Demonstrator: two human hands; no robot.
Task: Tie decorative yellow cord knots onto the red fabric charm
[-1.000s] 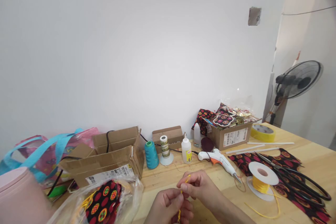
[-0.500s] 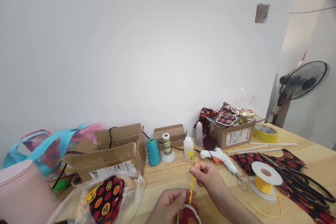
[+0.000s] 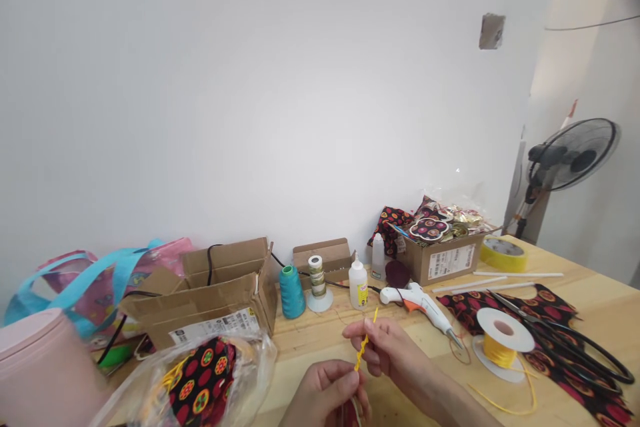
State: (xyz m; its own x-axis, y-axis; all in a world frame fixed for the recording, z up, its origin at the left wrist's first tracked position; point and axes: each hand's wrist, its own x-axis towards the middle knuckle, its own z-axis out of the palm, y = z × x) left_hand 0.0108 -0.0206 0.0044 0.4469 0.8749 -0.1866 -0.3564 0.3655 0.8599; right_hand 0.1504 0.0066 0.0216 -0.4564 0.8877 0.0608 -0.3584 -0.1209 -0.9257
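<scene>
My right hand pinches a knotted yellow cord near its upper end, over the wooden table. My left hand sits just below at the bottom edge, its fingers closed on the lower part of the same cord. A small pale-rimmed piece hangs under the left hand, mostly cut off by the frame. A spool of yellow cord lies to the right, with a loose strand trailing from it.
A glue gun, glue bottle, teal thread cone and small spool stand behind my hands. Black scissors rest on patterned cloth at right. Cardboard boxes, a plastic bag of patterned fabric and a pink container fill the left.
My right hand rose with the cord's top end, then came back down and left toward my left hand. The red piece seen below my left hand half a second ago has dropped mostly out of view.
</scene>
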